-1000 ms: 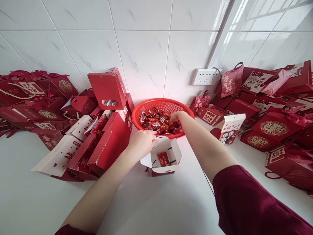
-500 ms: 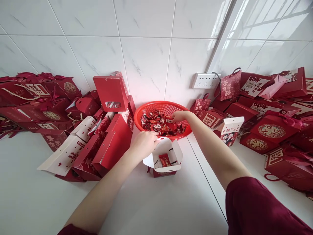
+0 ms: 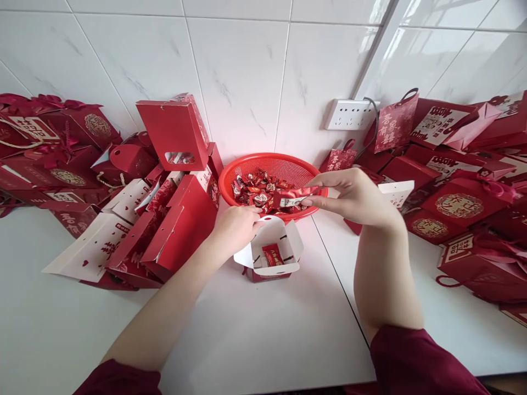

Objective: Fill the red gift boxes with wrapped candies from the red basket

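My right hand [image 3: 349, 195] pinches a red wrapped candy [image 3: 297, 196] above the right part of a red mesh basket [image 3: 288, 163]. Many red-wrapped candies [image 3: 256, 189] lie heaped in that basket. Just in front of it stands an open box [image 3: 292, 238], white inside and red outside, with one red packet [image 3: 272, 255] on its bottom. My left hand [image 3: 237, 226] is closed at the box's back left corner, by the raised flap; its fingertips are partly hidden, and what they grip is hard to make out.
Red and white boxes [image 3: 173, 219] stand close on the left, with more gift boxes [image 3: 69, 164] behind. Stacked red boxes [image 3: 457, 214] fill the right side. A power strip [image 3: 349, 114] is on the tiled wall.
My right hand has come up out of the basket with a candy and now hangs over its right edge. My left hand remains at the box. The view has tilted down slightly.
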### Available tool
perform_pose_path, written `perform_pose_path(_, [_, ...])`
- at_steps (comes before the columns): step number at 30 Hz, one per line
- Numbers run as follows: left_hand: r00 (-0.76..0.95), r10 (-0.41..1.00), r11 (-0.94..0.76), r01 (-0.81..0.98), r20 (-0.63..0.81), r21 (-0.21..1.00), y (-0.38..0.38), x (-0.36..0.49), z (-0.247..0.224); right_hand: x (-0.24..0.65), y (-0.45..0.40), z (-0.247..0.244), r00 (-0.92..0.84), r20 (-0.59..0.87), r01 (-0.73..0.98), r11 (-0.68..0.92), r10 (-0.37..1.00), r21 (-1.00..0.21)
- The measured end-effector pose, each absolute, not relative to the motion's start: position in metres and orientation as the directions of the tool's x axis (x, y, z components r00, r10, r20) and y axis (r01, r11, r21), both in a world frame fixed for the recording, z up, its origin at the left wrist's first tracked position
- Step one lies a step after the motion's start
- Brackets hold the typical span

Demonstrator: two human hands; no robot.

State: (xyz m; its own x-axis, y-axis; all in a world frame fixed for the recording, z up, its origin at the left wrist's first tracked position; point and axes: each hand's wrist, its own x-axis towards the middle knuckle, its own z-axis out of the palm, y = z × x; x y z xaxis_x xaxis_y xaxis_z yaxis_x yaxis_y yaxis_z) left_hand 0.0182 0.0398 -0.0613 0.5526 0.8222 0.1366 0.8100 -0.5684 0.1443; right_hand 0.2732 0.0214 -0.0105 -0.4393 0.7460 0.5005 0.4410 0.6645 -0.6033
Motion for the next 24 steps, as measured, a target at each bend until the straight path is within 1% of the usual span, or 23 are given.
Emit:
perform_pose_path(3, [0.544,0.829,-0.558,0.82,0.13,0.125,0.039,0.02,-0.059,0.275,0.013,-0.005,-0.455,0.506,0.418,0.677,0.733,-0.606])
perform_pose_path(6, [0.535,0.836,-0.547,0.828,0.117,0.123,0.038,0.021,-0.057,0.274,0.009,-0.003,-0.473,0.49,0.441,0.678,0.733,-0.588])
perform_pose_path(8, [0.537,0.836,-0.548,0.826,0.112,0.13,0.037,0.021,-0.056,0.272,0.009,-0.003,-0.47,0.48,0.485,0.671,0.741,-0.561])
perform_pose_path(10, [0.54,0.833,-0.552,0.823,0.118,0.137,0.037,0.021,-0.056,0.271,0.01,-0.003,-0.475,0.506,0.507,0.694,0.72,-0.511])
perform_pose_path(11, [0.54,0.833,-0.553,0.821,0.118,0.14,0.037,0.021,-0.057,0.27,0.011,-0.003,-0.493,0.525,0.492,0.72,0.693,-0.489])
perform_pose_path(13, [0.54,0.834,-0.551,0.821,0.113,0.148,0.038,0.02,-0.058,0.27,0.011,-0.002,-0.555,0.555,0.402,0.784,0.62,-0.474])
perform_pose_path(16, [0.543,0.832,-0.555,0.817,0.115,0.155,0.039,0.019,-0.059,0.272,0.007,0.0,-0.633,0.579,0.232,0.839,0.514,-0.492])
perform_pose_path(18, [0.539,0.834,-0.551,0.82,0.118,0.151,0.039,0.019,-0.059,0.273,0.004,0.002,-0.648,0.596,0.177,0.854,0.475,-0.488])
perform_pose_path(21, [0.539,0.836,-0.549,0.825,0.103,0.136,0.04,0.02,-0.06,0.272,0.002,0.003,-0.621,0.611,0.198,0.853,0.491,-0.483])
perform_pose_path(23, [0.544,0.832,-0.555,0.821,0.111,0.137,0.04,0.019,-0.06,0.269,0.008,-0.002,-0.538,0.639,0.269,0.831,0.549,-0.487])
perform_pose_path(24, [0.547,0.828,-0.56,0.817,0.12,0.139,0.04,0.019,-0.061,0.267,0.014,-0.006,-0.463,0.665,0.314,0.809,0.587,-0.496])
